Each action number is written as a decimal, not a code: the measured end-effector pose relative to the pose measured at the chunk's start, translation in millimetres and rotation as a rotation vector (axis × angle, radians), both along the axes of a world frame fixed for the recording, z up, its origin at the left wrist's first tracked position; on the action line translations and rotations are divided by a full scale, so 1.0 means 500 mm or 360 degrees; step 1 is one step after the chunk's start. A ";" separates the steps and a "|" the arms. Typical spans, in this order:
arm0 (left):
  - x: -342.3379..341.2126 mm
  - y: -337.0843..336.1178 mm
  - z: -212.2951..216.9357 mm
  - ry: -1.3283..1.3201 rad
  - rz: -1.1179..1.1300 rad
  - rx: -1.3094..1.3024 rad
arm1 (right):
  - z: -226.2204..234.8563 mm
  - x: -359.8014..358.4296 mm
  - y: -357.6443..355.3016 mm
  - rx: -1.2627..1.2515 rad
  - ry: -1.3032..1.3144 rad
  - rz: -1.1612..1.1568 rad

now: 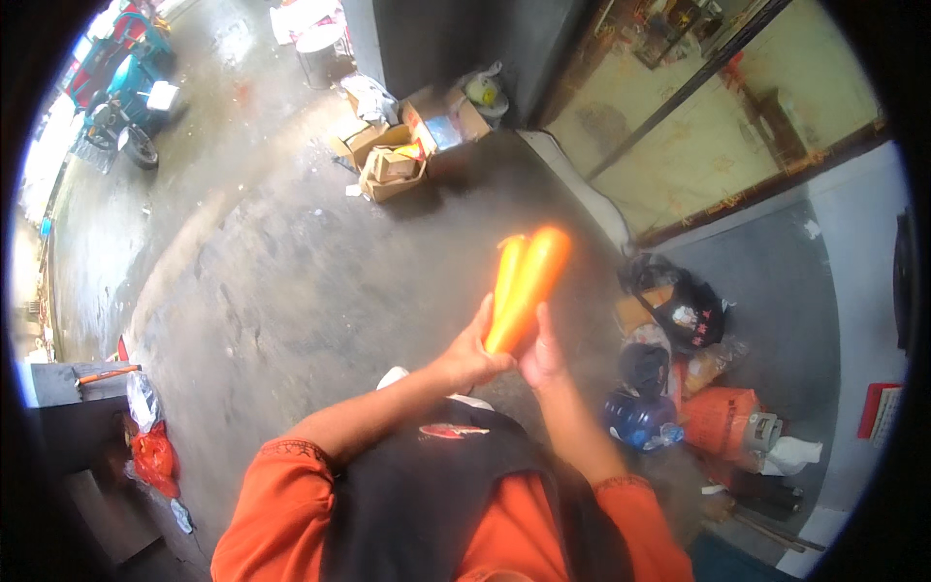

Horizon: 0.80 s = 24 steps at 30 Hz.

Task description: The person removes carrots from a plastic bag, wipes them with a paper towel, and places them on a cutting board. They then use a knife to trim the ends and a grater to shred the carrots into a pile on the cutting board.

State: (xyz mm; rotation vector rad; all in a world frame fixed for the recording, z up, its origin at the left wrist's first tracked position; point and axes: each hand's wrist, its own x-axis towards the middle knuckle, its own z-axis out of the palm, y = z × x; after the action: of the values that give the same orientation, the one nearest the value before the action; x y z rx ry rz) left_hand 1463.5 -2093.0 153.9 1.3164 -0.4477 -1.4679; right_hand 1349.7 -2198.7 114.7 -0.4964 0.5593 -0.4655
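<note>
Two smooth, glossy orange carrots [524, 276], long and tapered, stand upright over rough grey concrete floor [291, 281]. The left hand [470, 354] and right hand [541, 357] both clasp their lower ends, chest-high, before a black apron [427, 485].

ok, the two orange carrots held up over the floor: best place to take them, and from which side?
Probably the thick lower ends of the carrots, where the left hand and right hand already close from either side. The tapered tips point up and away, offering less to grip. Coming in from below, palms wrapping both sides, likely keeps the pair pressed together.
</note>
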 end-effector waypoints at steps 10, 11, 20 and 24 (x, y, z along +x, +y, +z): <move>0.295 -0.325 -0.025 -0.0491 -0.0487 -0.0097 | -0.028 0.276 -0.331 0.0272 0.0073 0.0227; 0.328 -0.343 -0.037 -0.0504 -0.0599 -0.0207 | -0.025 0.284 -0.369 0.0426 0.0034 0.0277; 0.542 -0.676 -0.029 -0.1440 -0.0272 -0.0784 | -0.017 0.415 -0.651 0.0261 0.0241 0.0366; 0.522 -0.867 -0.052 -0.1827 -0.0831 -0.1178 | -0.096 0.457 -0.740 -0.0193 0.0180 -0.0168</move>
State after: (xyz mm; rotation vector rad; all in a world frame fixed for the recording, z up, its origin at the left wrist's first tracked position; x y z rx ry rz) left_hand 1724.7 -2526.5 128.1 1.3269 -1.9743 -0.6048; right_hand 1578.3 -2568.5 66.8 -0.6138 0.6707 -0.5769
